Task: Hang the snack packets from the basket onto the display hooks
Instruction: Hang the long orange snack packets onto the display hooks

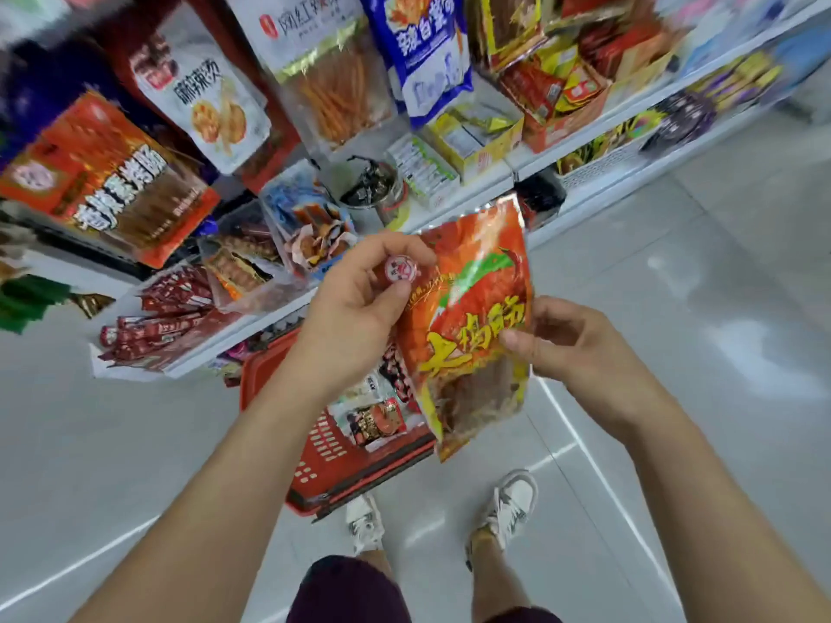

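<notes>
Shop aisle: red basket [324, 456] on glossy grey floor [683, 281].
Left hand [359, 303] and right hand [571, 339] pinch an orange packet [472, 317].

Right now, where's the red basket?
In the head view, the red basket sits on the floor below the left hand, between the shelf and the shoes.

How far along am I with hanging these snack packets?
Done, it seems: hanging packets on the display. In hand: left hand and right hand hold one orange packet, not yet hooked. Left: more packets in the red basket.
</notes>
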A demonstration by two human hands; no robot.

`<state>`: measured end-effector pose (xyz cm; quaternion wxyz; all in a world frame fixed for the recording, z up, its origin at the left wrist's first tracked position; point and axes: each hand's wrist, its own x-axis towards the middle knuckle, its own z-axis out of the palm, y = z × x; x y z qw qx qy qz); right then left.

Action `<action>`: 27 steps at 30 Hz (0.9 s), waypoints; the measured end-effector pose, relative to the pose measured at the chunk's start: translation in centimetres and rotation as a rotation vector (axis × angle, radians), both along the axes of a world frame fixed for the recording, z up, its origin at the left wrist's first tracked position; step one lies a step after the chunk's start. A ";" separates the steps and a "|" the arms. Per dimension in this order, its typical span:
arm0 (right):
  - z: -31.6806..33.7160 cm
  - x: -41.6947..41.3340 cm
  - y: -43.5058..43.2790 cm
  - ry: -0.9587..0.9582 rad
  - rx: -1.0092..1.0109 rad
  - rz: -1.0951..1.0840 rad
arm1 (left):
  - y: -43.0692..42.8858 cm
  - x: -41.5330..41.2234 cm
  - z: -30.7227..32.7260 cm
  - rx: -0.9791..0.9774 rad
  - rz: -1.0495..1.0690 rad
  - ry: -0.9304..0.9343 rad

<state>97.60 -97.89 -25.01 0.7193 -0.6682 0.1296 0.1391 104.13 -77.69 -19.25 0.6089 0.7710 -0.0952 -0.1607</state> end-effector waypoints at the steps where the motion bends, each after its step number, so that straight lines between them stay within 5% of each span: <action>1: 1.3 -0.1 -0.8 0.016 0.033 -0.017 | -1.0 -0.1 1.0 -0.024 0.036 0.012; 8: 9.1 0.0 -5.4 0.042 0.142 -0.337 | -7.8 0.5 5.8 -0.184 0.156 0.234; 21: 18.7 9.6 -19.0 -0.012 0.304 -0.520 | -21.7 6.9 8.8 0.139 -0.066 0.110; 27: 18.9 17.2 -22.0 -0.059 0.223 -0.428 | -27.1 13.2 11.8 -0.132 0.140 0.097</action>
